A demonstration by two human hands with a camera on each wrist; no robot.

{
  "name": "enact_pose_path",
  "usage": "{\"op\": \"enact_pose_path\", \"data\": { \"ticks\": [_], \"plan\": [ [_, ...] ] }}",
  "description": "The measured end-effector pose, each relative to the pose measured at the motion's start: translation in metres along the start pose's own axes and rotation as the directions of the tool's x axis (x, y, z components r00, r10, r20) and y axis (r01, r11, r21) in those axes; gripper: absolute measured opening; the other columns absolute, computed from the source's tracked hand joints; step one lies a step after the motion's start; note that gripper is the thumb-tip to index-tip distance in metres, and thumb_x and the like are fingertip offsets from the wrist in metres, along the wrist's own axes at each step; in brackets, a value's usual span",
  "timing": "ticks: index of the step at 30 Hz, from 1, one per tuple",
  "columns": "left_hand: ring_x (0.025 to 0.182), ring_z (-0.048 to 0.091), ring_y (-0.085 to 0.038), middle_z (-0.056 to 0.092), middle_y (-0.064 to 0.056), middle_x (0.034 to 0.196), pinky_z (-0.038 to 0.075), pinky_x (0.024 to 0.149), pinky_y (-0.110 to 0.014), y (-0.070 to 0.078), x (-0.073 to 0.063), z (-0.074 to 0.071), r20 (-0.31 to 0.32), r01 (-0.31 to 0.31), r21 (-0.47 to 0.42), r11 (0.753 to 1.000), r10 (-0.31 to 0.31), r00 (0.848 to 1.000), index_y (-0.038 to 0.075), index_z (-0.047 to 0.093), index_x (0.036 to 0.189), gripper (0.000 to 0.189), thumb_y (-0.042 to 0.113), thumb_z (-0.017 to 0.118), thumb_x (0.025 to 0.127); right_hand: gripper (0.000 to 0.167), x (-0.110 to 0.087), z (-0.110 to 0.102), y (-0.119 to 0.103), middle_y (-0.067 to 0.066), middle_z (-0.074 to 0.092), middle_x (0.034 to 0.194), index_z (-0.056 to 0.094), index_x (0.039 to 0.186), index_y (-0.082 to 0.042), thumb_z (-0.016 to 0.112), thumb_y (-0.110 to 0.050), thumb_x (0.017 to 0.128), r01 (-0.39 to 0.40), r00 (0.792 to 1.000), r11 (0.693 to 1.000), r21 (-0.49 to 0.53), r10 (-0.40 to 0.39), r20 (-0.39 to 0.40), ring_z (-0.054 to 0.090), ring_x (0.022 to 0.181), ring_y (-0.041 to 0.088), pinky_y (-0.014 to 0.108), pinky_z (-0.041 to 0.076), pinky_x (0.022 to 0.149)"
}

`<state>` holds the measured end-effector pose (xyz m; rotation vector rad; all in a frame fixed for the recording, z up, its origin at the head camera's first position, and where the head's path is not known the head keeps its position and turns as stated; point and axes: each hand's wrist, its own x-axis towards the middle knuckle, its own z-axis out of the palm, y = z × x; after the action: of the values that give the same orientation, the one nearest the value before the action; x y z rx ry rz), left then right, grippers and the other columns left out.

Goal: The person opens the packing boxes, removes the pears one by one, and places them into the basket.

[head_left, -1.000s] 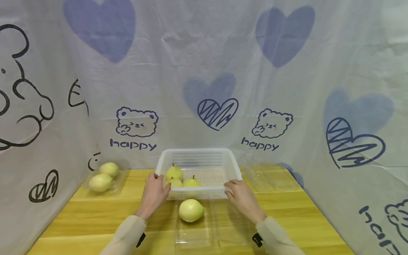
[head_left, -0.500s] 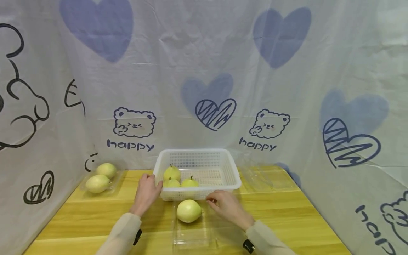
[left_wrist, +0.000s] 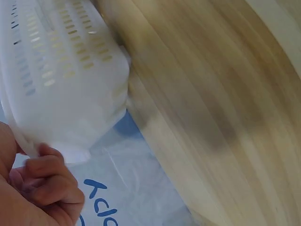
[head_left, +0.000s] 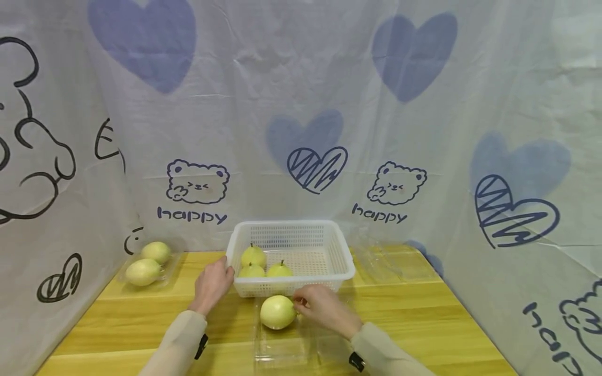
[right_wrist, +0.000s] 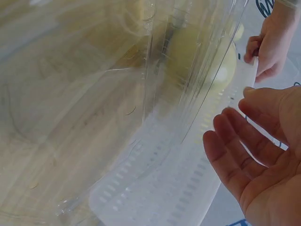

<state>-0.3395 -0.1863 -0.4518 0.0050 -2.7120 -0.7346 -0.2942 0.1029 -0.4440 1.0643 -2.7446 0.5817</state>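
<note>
My left hand (head_left: 211, 284) grips the left front corner of a white perforated plastic basket (head_left: 265, 287). In the left wrist view, curled fingers (left_wrist: 54, 183) lie at the basket's rim. Inside the basket several yellow-green pears (head_left: 254, 255) sit on the left side. Before the basket, one larger pear (head_left: 278, 313) lies in an opened clear plastic box (head_left: 284, 351). My right hand (head_left: 324, 309) is just right of this pear. Seen from the right wrist, its loosely bent, spread fingers (right_wrist: 235, 160) hold nothing.
Two pears (head_left: 143, 272) rest in another clear plastic box (head_left: 164, 282) at the table's back left. A further clear box (head_left: 414, 263) stands at the back right. A printed cloth (head_left: 263, 68) hangs behind and beside the wooden table (head_left: 423, 318).
My right hand has let go of the basket's right front rim and moved left and nearer, to the pear in the clear box. The left hand stays at the basket's left corner.
</note>
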Motion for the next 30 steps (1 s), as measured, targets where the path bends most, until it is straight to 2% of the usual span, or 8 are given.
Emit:
{"op": "enact_pose_path", "data": {
  "ticks": [5,10,14,21,30],
  "plan": [
    [0.058,0.052,-0.023,0.065,-0.017,0.085,0.038,0.046,-0.033,-0.001,0.003,-0.001,0.012,0.000,0.039,0.999,0.000,1.000,0.000,0.061,0.121,0.034,0.018,0.049,0.094,0.030,0.007,0.006,-0.004,0.000,0.071,0.113,0.069,0.118,-0.014,0.071,-0.024,0.090,0.030,0.998,0.996,-0.079,-0.026,0.059,0.066,0.100,0.012,0.026,0.053,0.088],
    [0.056,0.051,-0.022,0.061,-0.013,0.076,0.038,0.045,-0.033,-0.001,0.003,-0.001,0.007,-0.008,0.050,0.999,0.008,1.000,0.000,0.062,0.112,0.029,0.017,0.050,0.093,0.047,0.015,0.012,-0.010,0.001,0.065,0.126,0.062,0.130,-0.018,0.075,-0.028,0.086,0.084,0.991,0.983,-0.163,-0.066,0.113,0.063,0.112,0.015,0.030,0.051,0.096],
    [0.055,0.050,-0.021,0.060,-0.012,0.074,0.038,0.045,-0.032,-0.001,0.004,-0.001,0.015,0.001,0.051,0.999,-0.002,1.000,0.001,0.062,0.108,0.026,0.017,0.050,0.093,0.055,0.020,0.013,-0.017,0.002,0.063,0.131,0.059,0.134,-0.019,0.077,-0.029,0.083,0.125,0.983,0.967,-0.223,-0.090,0.157,0.061,0.115,0.016,0.030,0.050,0.097],
    [0.056,0.050,-0.023,0.059,-0.012,0.074,0.037,0.045,-0.034,0.000,0.004,-0.001,0.011,0.003,0.068,0.998,-0.003,1.000,0.001,0.063,0.109,0.027,0.018,0.051,0.092,0.065,0.023,0.017,-0.019,0.003,0.060,0.129,0.052,0.134,-0.017,0.081,-0.033,0.078,0.150,0.969,0.969,-0.195,-0.105,0.226,0.061,0.113,0.016,0.030,0.049,0.098],
    [0.056,0.050,-0.024,0.060,-0.014,0.075,0.037,0.044,-0.035,0.000,0.003,-0.001,0.003,0.005,0.076,0.997,-0.005,1.000,0.001,0.063,0.111,0.029,0.017,0.050,0.092,0.075,0.029,0.025,-0.017,-0.001,0.058,0.133,0.049,0.136,-0.026,0.086,-0.036,0.072,0.178,0.945,0.958,-0.225,-0.102,0.312,0.060,0.114,0.015,0.031,0.049,0.099]
  ]
}}
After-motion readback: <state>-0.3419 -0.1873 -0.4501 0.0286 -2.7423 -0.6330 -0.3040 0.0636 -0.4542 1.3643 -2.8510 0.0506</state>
